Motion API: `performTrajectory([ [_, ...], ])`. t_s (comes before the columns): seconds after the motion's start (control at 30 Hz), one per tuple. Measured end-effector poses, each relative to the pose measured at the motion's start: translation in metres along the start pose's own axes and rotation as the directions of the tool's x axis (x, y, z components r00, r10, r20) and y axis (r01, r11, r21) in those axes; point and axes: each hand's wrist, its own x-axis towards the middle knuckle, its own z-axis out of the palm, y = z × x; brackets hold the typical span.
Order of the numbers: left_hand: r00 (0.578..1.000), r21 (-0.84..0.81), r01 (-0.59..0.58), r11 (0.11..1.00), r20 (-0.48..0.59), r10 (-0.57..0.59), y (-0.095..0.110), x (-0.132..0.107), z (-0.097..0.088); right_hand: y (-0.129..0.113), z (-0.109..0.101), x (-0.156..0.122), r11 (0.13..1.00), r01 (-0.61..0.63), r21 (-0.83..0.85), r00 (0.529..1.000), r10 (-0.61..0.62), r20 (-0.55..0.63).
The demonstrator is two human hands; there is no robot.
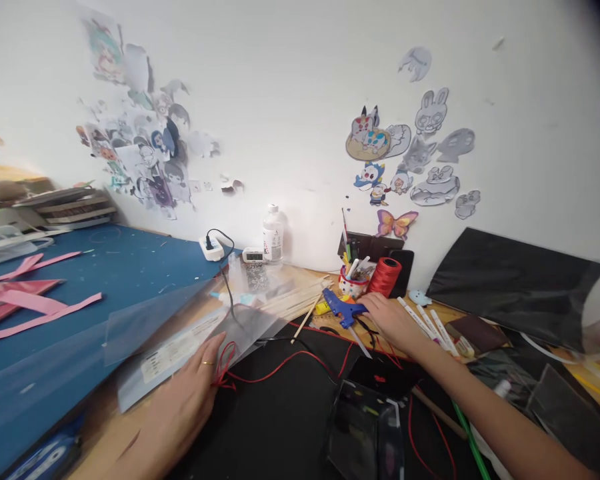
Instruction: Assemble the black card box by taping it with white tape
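Note:
My left hand (193,390) lies palm down at the lower left, a ring on one finger. A tangle of red cord (225,370) sits at its thumb side, seemingly pinched; the thumb is hidden. From there the cord trails right over the black surface. My right hand (393,323) reaches across to the blue hot glue gun (341,307), its fingers at the handle end. A pale glue stick (361,343) sticks out behind the gun. Below stands a glossy black box-like object (367,427), with a small red bit on its upper panel.
Thin wooden sticks (300,297), a pen cup (353,283), a red thread spool (385,277) and white markers (433,328) lie around the glue gun. Clear plastic sheets (155,327) cover the left side. A bottle (273,237) and power strip (211,249) stand near the wall.

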Motion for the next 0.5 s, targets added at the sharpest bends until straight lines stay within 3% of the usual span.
performTrajectory([
  [0.17,0.980,0.125,-0.138,0.983,0.161,0.117,-0.006,-0.001,0.018,-0.001,-0.003,-0.009,0.994,-0.073,0.081,0.994,0.079,-0.081],
  [0.3,0.944,0.241,-0.261,0.935,0.268,0.194,0.007,0.006,0.010,-0.012,-0.030,-0.029,0.960,-0.213,0.183,0.944,0.251,-0.214],
  [0.4,0.916,0.139,-0.329,0.934,0.289,0.280,0.030,0.009,-0.003,-0.035,-0.060,-0.054,0.908,-0.306,0.284,0.880,0.384,-0.279],
  [0.47,0.898,-0.028,-0.326,0.945,0.304,0.319,0.050,0.010,-0.008,-0.057,-0.075,-0.073,0.872,-0.334,0.358,0.847,0.444,-0.291],
  [0.5,0.879,-0.129,-0.317,0.940,0.332,0.342,0.061,0.011,-0.008,-0.068,-0.080,-0.081,0.816,-0.336,0.470,0.822,0.498,-0.276],
])
